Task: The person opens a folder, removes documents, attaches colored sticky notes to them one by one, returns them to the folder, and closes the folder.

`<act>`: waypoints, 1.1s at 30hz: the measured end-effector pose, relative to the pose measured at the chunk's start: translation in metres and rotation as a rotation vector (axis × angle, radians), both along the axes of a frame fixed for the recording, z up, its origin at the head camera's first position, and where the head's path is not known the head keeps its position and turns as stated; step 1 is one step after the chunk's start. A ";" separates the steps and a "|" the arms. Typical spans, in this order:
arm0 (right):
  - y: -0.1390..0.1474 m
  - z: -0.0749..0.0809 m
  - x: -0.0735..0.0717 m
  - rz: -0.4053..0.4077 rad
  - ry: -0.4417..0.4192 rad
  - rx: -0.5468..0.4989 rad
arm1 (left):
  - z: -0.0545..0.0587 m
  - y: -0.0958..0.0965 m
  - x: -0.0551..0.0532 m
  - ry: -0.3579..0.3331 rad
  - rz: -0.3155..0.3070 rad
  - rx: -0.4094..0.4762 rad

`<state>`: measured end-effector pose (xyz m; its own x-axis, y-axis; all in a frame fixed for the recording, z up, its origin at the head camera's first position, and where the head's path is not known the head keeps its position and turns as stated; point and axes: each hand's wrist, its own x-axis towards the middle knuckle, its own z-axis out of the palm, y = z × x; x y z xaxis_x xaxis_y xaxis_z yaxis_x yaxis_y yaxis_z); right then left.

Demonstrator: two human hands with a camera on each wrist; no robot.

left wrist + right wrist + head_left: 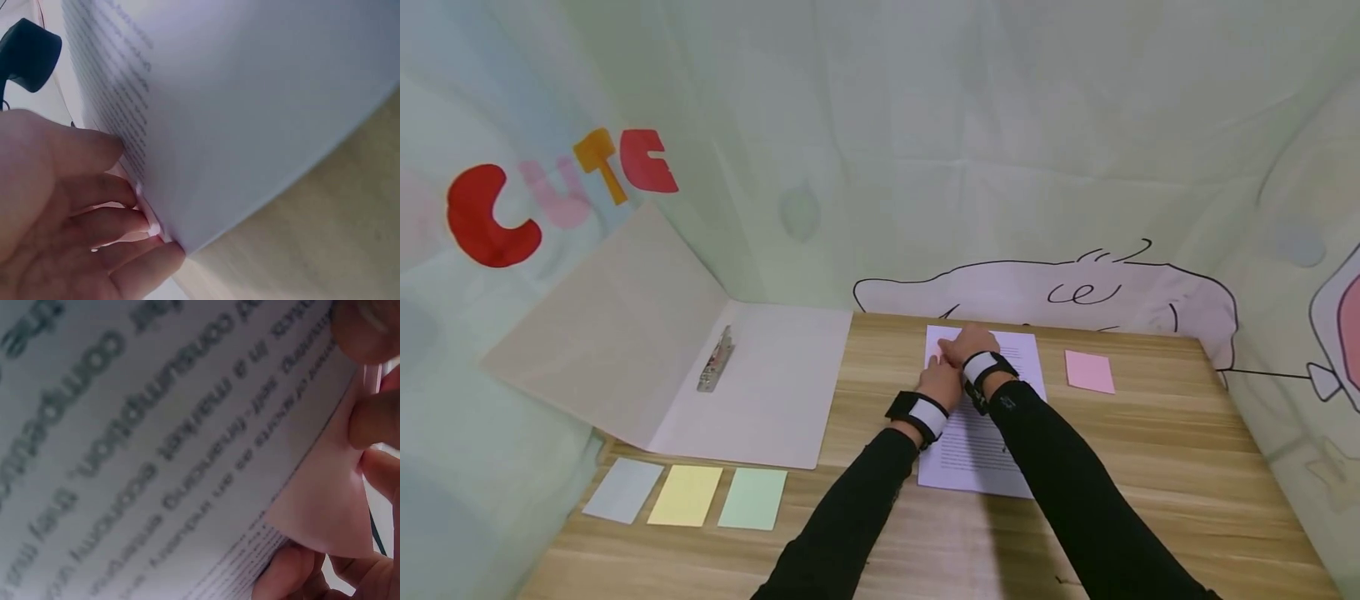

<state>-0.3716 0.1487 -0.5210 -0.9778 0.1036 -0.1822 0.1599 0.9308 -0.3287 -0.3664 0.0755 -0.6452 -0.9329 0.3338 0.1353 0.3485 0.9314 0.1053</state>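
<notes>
Okay, both hands are on the white printed paper sheet (953,468), which lies on the wood-grain tabletop (1157,475) near its far edge, roughly in front of the person. The left hand (938,385) is at the sheet's left edge, upper part, bent fingertips touching it; its grip is partly closed beside pink paper, can't tell if it has hold of anything. The right hand (972,343) reaches across just beyond it, nearly touching; grip closed to a pinch on a small pale-pink paper slip (328,500), which overlaps the sheet's printed side. Both arms wear black sleeves (861,508) and black-and-white wristbands (919,415). A square pink sticky note (1090,372) lies flat right of the sheet, apart from it. On the left, a pale clip folder (778,417) lies spread, its cover tilted up toward the backdrop, with a silver metal clip (716,360) near the fold. Below it, left to right in a row: grey sticky note (623,490), yellow sticky note (685,496), mint-green sticky note (752,498). Pale printed cloth backdrop (1037,167) behind, coloured letters reading CUTE at upper left.
</notes>
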 end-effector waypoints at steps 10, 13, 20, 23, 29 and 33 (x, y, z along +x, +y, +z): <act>0.019 0.003 0.004 -0.017 0.050 -0.056 | 0.119 -0.019 0.071 -0.017 -0.054 -0.048; 0.024 0.007 0.007 -0.043 0.043 -0.059 | 0.122 -0.019 0.071 -0.047 -0.061 -0.101; 0.040 0.006 0.009 -0.126 0.014 -0.096 | 0.126 -0.017 0.072 -0.145 -0.072 -0.170; 0.049 0.002 0.008 -0.090 0.044 -0.088 | 0.128 -0.016 0.074 -0.153 -0.066 -0.177; 0.059 -0.004 0.016 0.099 0.115 -0.121 | 0.131 -0.021 0.077 -0.173 -0.044 -0.182; 0.055 -0.001 0.030 0.236 0.104 -0.069 | 0.130 -0.028 0.077 -0.185 -0.023 -0.171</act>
